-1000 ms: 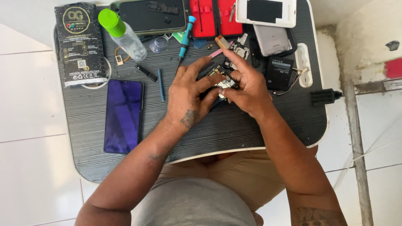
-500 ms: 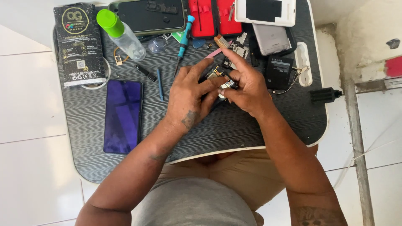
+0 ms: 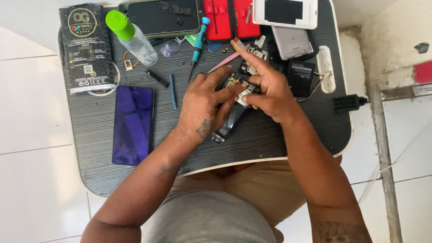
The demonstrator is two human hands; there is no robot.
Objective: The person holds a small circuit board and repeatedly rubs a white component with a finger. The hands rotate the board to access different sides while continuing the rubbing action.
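At the centre of the dark ribbed lap table (image 3: 279, 135), both hands close over an opened dark smartphone body with exposed circuit board (image 3: 234, 114). Left hand (image 3: 204, 105) lies flat across the device's middle, fingers spread and pressing down on it. Right hand (image 3: 265, 87) grips the upper end between thumb and curled fingers, index finger raised clear. Both grips are clamped on the device.

Most of the device is hidden under the two palms. Only the lower end, showing near the left wrist, and a patch of board with small components between the fingers are visible. Whether a small part is held at the fingertips cannot be determined.

Long axis of the device runs diagonally: lower end toward the person and to the left, upper end away and to the right.

Left of the hands lies a purple-screened flat smartphone (image 3: 133, 123), long axis pointing away from the person. Just beyond the hands rest a blue-handled precision screwdriver (image 3: 198, 42) and a pink plastic pry stick (image 3: 227, 60). Farther out stand a clear spray bottle with green cap (image 3: 130, 37) lying tilted, a black printed pouch (image 3: 86, 47), and a red tool case (image 3: 229, 18) cut off by the top edge.
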